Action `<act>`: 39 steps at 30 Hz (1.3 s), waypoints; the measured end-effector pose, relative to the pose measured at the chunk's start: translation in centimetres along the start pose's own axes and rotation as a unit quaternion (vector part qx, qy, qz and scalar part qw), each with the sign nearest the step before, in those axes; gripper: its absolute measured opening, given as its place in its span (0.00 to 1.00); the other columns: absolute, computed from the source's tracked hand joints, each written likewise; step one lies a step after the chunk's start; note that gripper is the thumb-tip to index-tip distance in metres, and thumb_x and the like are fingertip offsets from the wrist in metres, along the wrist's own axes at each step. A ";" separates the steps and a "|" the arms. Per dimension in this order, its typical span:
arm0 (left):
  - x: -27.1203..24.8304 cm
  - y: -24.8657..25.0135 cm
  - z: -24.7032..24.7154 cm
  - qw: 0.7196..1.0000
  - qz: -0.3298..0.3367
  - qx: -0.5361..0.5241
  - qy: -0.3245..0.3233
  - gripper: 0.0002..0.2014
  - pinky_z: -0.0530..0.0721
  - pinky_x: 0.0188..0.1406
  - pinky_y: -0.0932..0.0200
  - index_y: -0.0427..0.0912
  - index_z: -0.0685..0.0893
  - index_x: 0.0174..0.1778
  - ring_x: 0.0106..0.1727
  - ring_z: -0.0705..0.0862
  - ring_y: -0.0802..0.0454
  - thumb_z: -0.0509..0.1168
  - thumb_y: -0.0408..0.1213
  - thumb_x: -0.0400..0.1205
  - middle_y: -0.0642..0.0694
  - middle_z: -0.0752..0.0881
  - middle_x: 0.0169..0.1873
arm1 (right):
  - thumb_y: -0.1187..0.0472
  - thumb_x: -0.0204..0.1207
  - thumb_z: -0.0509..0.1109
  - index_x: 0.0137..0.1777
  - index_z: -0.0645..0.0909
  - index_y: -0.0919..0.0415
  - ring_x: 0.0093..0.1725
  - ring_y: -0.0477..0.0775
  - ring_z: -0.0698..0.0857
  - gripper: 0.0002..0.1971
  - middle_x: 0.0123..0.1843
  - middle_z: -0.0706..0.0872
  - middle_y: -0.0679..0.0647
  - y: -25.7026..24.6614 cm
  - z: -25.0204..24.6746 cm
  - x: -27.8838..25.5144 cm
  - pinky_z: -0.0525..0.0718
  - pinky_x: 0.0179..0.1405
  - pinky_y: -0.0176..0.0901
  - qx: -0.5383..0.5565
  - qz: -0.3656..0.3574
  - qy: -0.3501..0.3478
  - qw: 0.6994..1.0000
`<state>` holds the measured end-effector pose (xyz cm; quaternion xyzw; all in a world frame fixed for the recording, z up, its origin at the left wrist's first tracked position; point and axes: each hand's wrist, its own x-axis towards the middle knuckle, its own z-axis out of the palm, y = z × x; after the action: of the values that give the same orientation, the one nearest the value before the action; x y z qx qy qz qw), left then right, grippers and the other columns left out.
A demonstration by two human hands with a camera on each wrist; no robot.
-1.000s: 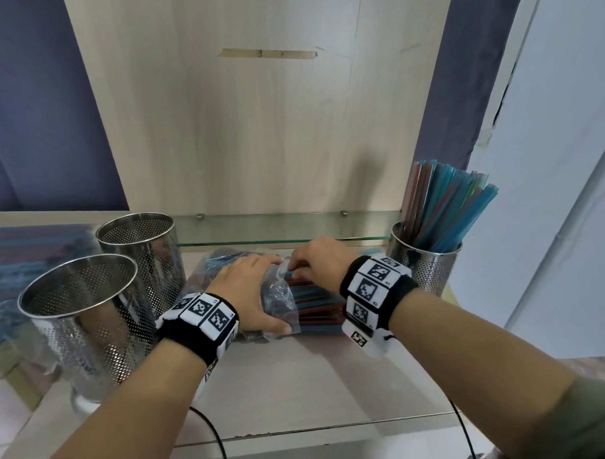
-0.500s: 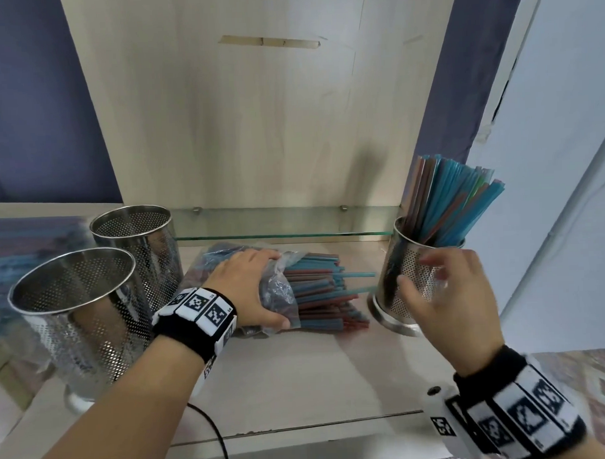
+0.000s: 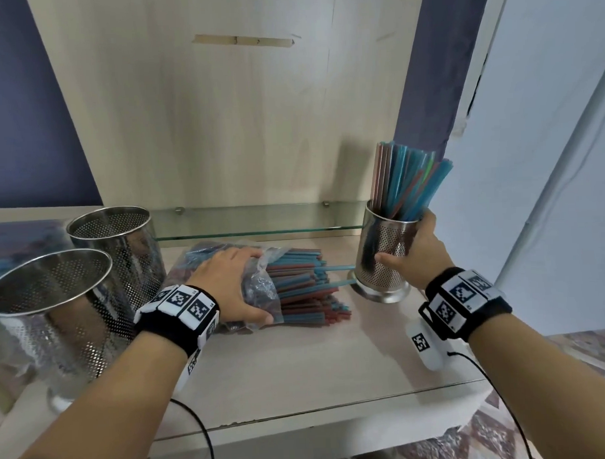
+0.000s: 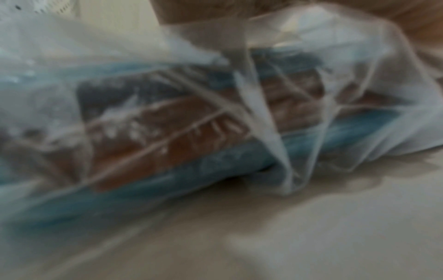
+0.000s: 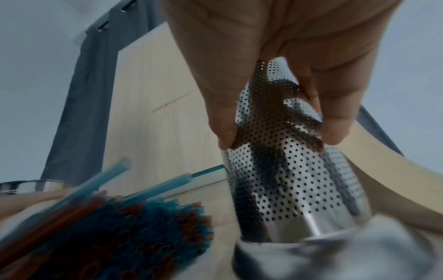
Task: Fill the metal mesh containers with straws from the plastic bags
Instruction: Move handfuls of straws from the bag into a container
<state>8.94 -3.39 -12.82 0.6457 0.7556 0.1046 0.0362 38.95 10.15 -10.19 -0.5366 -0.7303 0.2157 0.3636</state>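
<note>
Two hands busy | right hand (image 3: 413, 256) wraps the filled can (image 3: 386, 250), fingers curled round its mesh wall | left hand (image 3: 227, 283) clamps the bag (image 3: 258, 289) flat on the bench (image 3: 299, 363) | straws (image 3: 306, 284) lie lengthwise, open ends aimed at that can, just beside its base | two empty cans (image 3: 57, 306) stand left | wood panel behind.

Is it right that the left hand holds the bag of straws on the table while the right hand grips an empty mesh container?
Not quite: the container in the right hand is not empty; straws stand in it, as the head view shows. The left hand does hold the bag on the table.
</note>
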 end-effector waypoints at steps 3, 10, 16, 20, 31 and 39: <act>0.0 -0.1 0.0 1.000 0.001 0.002 0.001 0.59 0.69 0.77 0.43 0.61 0.60 0.78 0.76 0.68 0.49 0.76 0.72 0.50 0.54 0.70 0.75 | 0.63 0.66 0.84 0.86 0.44 0.56 0.75 0.64 0.75 0.58 0.78 0.72 0.62 0.1 -0.2 0.3 0.73 0.71 0.49 0.024 0.018 -0.010 0.999; 0.3 -0.1 0.5 1.000 0.009 0.020 0.003 0.60 0.70 0.76 0.45 0.60 0.60 0.78 0.75 0.70 0.49 0.74 0.74 0.49 0.55 0.71 0.73 | 0.58 0.64 0.69 0.83 0.63 0.59 0.79 0.61 0.66 0.43 0.80 0.69 0.60 -6.8 1.0 -5.7 0.65 0.79 0.63 -0.111 -0.323 0.015 0.940; -0.1 0.5 0.1 1.000 0.001 0.025 -0.009 0.61 0.68 0.77 0.45 0.59 0.59 0.79 0.76 0.68 0.49 0.77 0.72 0.51 0.53 0.69 0.75 | 0.48 0.72 0.75 0.80 0.66 0.58 0.73 0.59 0.74 0.38 0.76 0.73 0.57 -9.5 6.8 -4.7 0.75 0.73 0.52 -0.286 -0.280 -0.313 0.861; -0.3 0.8 -0.1 0.999 -0.003 0.033 -0.011 0.62 0.68 0.77 0.45 0.58 0.59 0.79 0.76 0.69 0.48 0.78 0.71 0.50 0.52 0.69 0.75 | 0.50 0.69 0.79 0.76 0.72 0.58 0.65 0.58 0.79 0.36 0.71 0.76 0.57 -10.3 8.6 -3.7 0.81 0.66 0.50 -0.281 -0.276 -0.305 0.867; -0.2 0.9 0.0 0.999 -0.005 0.046 -0.008 0.61 0.67 0.78 0.44 0.58 0.59 0.79 0.76 0.69 0.46 0.78 0.71 0.51 0.51 0.69 0.76 | 0.51 0.77 0.71 0.68 0.74 0.58 0.59 0.59 0.84 0.22 0.63 0.84 0.56 -10.8 9.5 -3.6 0.81 0.51 0.48 -0.378 -0.327 -0.263 0.825; 0.0 0.6 0.1 0.999 -0.002 0.039 -0.007 0.61 0.67 0.77 0.44 0.58 0.59 0.79 0.76 0.69 0.47 0.77 0.72 0.50 0.52 0.70 0.75 | 0.57 0.81 0.66 0.73 0.69 0.57 0.67 0.61 0.78 0.21 0.70 0.77 0.56 -9.5 7.1 -3.2 0.77 0.58 0.52 -0.411 -0.350 -0.219 0.813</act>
<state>9.56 -3.30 -12.81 0.6461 0.7598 0.0708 0.0168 28.10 4.55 -8.96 -0.2827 -0.9497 -0.1344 -0.0089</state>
